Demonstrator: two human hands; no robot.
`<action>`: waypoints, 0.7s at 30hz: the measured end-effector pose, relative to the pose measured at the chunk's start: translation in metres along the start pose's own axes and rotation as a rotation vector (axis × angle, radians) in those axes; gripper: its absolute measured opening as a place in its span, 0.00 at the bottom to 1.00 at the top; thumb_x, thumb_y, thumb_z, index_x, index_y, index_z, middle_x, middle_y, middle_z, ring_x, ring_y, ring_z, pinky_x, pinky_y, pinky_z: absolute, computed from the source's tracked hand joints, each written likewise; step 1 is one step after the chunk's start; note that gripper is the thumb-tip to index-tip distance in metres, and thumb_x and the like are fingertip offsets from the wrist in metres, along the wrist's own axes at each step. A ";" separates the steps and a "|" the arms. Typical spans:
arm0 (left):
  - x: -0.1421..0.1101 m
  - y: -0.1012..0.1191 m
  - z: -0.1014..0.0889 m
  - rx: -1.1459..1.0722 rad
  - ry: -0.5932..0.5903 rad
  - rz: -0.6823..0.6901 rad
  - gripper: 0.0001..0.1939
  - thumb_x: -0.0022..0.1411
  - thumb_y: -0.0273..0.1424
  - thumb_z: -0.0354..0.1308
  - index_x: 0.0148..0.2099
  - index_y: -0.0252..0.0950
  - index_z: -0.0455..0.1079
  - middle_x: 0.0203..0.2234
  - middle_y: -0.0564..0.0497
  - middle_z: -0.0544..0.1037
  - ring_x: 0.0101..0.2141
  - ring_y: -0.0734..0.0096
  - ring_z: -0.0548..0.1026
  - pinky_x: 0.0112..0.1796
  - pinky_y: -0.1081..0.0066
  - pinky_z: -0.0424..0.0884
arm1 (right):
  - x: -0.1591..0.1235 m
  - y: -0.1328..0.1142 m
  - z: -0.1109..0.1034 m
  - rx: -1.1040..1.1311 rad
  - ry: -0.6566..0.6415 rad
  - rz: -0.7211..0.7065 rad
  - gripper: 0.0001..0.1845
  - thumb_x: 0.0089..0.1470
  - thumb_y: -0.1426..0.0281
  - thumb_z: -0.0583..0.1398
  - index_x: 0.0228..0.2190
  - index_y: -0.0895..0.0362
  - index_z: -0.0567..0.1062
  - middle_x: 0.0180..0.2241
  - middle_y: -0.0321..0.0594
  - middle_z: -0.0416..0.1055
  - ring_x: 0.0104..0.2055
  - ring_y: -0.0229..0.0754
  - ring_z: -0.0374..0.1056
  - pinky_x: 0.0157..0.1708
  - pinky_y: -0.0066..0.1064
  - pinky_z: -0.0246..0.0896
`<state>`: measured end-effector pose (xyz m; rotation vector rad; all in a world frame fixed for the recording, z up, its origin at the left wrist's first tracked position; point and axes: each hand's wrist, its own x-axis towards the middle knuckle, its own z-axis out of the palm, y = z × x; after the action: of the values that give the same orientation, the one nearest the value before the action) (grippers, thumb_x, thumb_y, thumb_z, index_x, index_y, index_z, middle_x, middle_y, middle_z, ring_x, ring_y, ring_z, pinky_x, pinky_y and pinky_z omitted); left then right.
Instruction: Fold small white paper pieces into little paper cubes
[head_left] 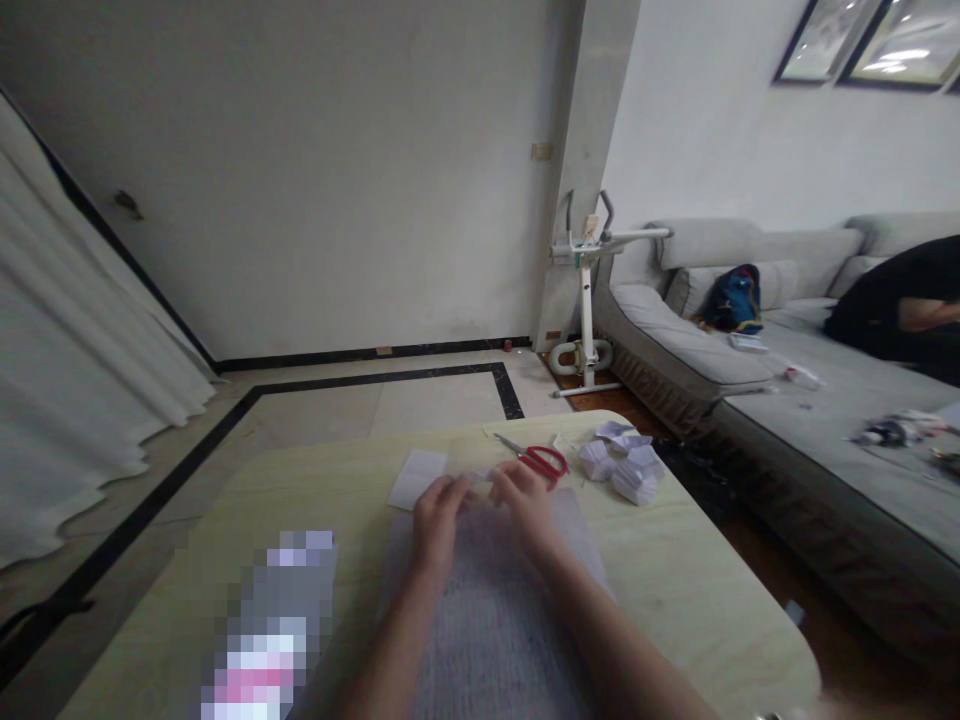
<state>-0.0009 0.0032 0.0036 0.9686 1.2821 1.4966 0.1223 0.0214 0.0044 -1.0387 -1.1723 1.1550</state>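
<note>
My left hand (436,518) and my right hand (526,502) are close together over a grey sheet (499,625) on the table. Their fingers are bent and pinched at the two ends of a small, thin, pale piece of paper (480,478), which is blurred. Just beyond my right hand, partly behind it, lie scissors with red handles (546,464), blades pointing away to the left. Past my left hand is a white piece of paper (417,480), flat with a crease.
Several crumpled papers (636,478) lie at the right of the pale wooden table (690,580). A pixelated item (281,620) is on the left. Beyond stand an exercise machine (587,300) and a grey sofa (690,340), where a person in black (892,300) leans.
</note>
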 end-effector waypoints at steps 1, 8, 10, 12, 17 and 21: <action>0.000 -0.001 0.000 -0.003 0.012 -0.004 0.14 0.51 0.41 0.61 0.28 0.33 0.71 0.20 0.53 0.73 0.24 0.72 0.70 0.27 0.75 0.65 | 0.000 0.001 0.001 0.009 0.007 0.006 0.11 0.50 0.62 0.58 0.25 0.57 0.68 0.18 0.32 0.64 0.21 0.36 0.61 0.24 0.27 0.57; 0.000 0.003 -0.003 0.128 0.042 0.067 0.15 0.51 0.41 0.61 0.26 0.33 0.71 0.19 0.53 0.73 0.23 0.73 0.69 0.27 0.75 0.63 | 0.001 0.004 -0.001 -0.149 -0.098 0.012 0.12 0.47 0.64 0.60 0.35 0.57 0.74 0.28 0.38 0.72 0.29 0.39 0.67 0.29 0.28 0.62; 0.000 0.006 -0.003 0.128 0.021 0.062 0.14 0.50 0.41 0.62 0.25 0.33 0.71 0.19 0.53 0.72 0.23 0.73 0.68 0.26 0.76 0.63 | 0.001 0.001 -0.001 -0.177 -0.141 0.042 0.12 0.48 0.64 0.59 0.33 0.58 0.76 0.29 0.40 0.73 0.30 0.41 0.68 0.29 0.29 0.62; -0.001 0.008 -0.001 0.085 -0.003 0.028 0.14 0.49 0.40 0.62 0.25 0.33 0.71 0.19 0.54 0.72 0.23 0.74 0.69 0.27 0.76 0.64 | 0.000 -0.003 0.000 -0.145 -0.155 0.058 0.11 0.49 0.63 0.59 0.30 0.57 0.76 0.29 0.41 0.74 0.31 0.41 0.68 0.30 0.30 0.62; -0.004 0.008 0.004 -0.116 -0.034 -0.062 0.13 0.48 0.39 0.63 0.27 0.33 0.71 0.21 0.53 0.73 0.26 0.73 0.71 0.29 0.75 0.65 | 0.001 -0.002 0.001 -0.097 -0.103 0.044 0.10 0.48 0.63 0.60 0.25 0.58 0.75 0.24 0.37 0.71 0.27 0.39 0.66 0.28 0.28 0.59; -0.003 0.010 0.004 -0.198 -0.020 -0.105 0.13 0.47 0.39 0.64 0.26 0.32 0.71 0.23 0.51 0.75 0.26 0.71 0.73 0.29 0.73 0.66 | 0.001 0.001 -0.002 -0.097 -0.062 0.044 0.13 0.49 0.61 0.59 0.22 0.57 0.71 0.17 0.31 0.63 0.21 0.35 0.60 0.22 0.25 0.54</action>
<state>0.0024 0.0007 0.0145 0.7735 1.1288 1.4970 0.1244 0.0224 0.0036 -1.1139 -1.2703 1.1816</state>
